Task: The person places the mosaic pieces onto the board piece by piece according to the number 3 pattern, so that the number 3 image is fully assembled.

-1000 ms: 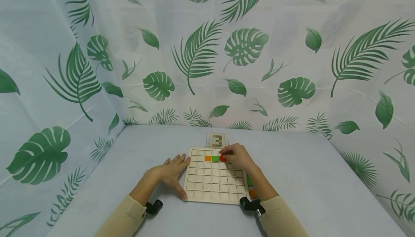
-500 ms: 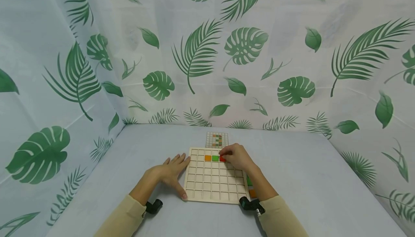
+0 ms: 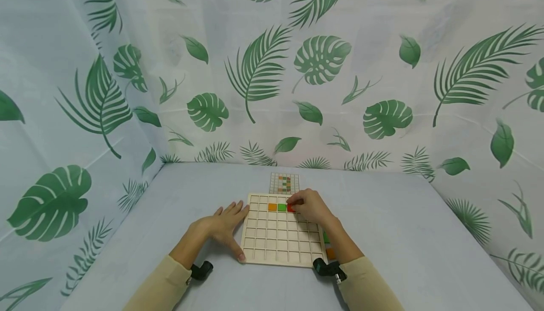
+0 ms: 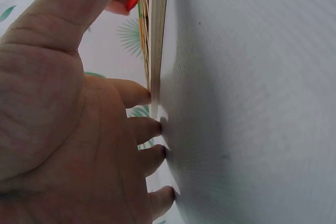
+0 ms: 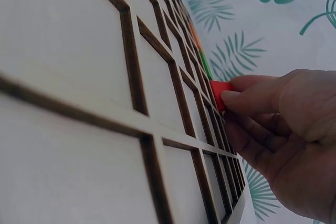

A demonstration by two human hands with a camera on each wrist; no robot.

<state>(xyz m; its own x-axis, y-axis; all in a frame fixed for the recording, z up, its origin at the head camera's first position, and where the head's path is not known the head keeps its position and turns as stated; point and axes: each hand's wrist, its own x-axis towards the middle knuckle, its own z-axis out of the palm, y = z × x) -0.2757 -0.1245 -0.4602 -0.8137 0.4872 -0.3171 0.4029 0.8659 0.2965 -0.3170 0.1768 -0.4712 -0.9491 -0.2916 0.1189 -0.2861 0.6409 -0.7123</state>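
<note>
A pale wooden grid board [image 3: 272, 245] lies on the table. My right hand [image 3: 312, 208] pinches a red square tile [image 5: 220, 96] between thumb and fingers at the second row from the top. In the right wrist view the tile still stands a little proud of the grid. Directly left of it, a green tile [image 3: 282, 207] and an orange tile [image 3: 272, 207] occupy neighbouring cells. My left hand [image 3: 222, 228] lies spread along the board's left side, fingertips and thumb against the edge. The right hand partly covers the red tile in the head view.
Behind the board lies a small card [image 3: 284, 184] printed with a grid and coloured squares. Beyond the board's right edge, partly hidden by the right forearm, are green pieces [image 3: 326, 237] and orange pieces [image 3: 331, 254]. Leaf-patterned cloth [image 3: 272, 89] walls the table's back and sides.
The red tile has gone from slanted to squarer with its cell, and the right fingers have shifted slightly with it. My left hand stays in place.
</note>
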